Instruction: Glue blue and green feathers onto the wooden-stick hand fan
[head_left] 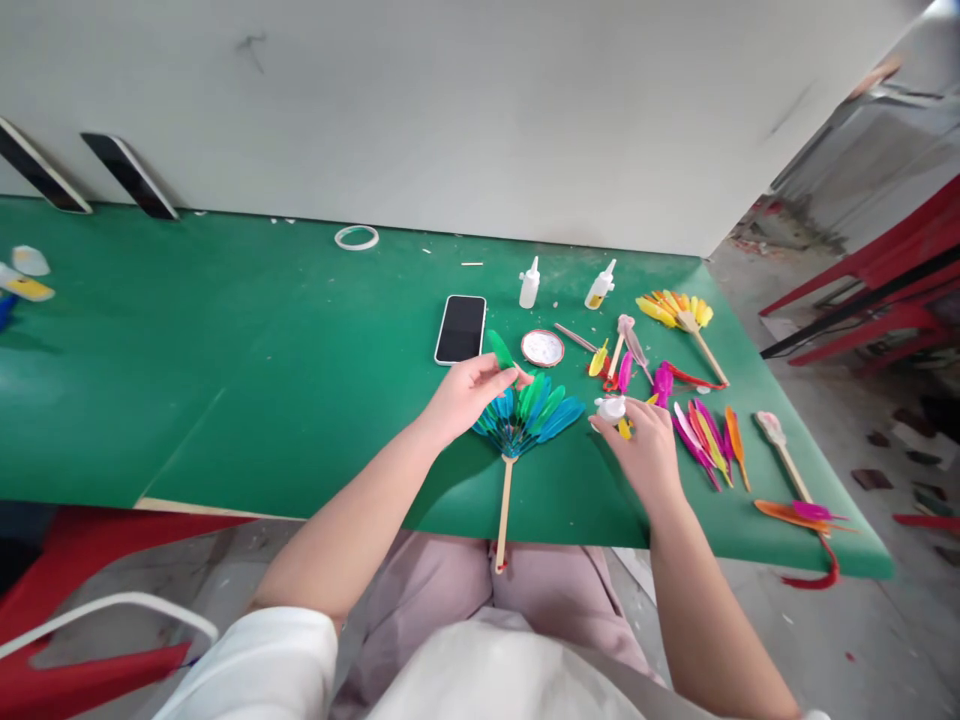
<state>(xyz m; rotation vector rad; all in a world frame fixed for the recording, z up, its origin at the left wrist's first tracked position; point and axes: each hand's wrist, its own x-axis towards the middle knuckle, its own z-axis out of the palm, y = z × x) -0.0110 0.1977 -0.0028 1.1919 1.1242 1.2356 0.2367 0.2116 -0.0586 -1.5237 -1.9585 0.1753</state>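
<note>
Pinched in the fingers of my left hand (474, 398) is a green feather (500, 348), held just above a feather fan (551, 412). Blue and green feathers spread from the fan's wooden handle (505, 510), which lies toward me over the table's front edge. To the right of the fan, my right hand (646, 440) is closed around a small white glue bottle (611, 408), partly hidden by the fingers. Loose pink, yellow and orange feathers (705, 440) lie just right of that hand. A round white dish (542, 348) sits behind the fan.
The green table (247, 370) meets a pale wall. A phone (460, 330), two glue bottles (529, 283) and a tape ring (356, 237) lie toward the back. At right are a yellow fan (679, 308) and a bare wooden handle (784, 455). Two phones (131, 177) lean at far left.
</note>
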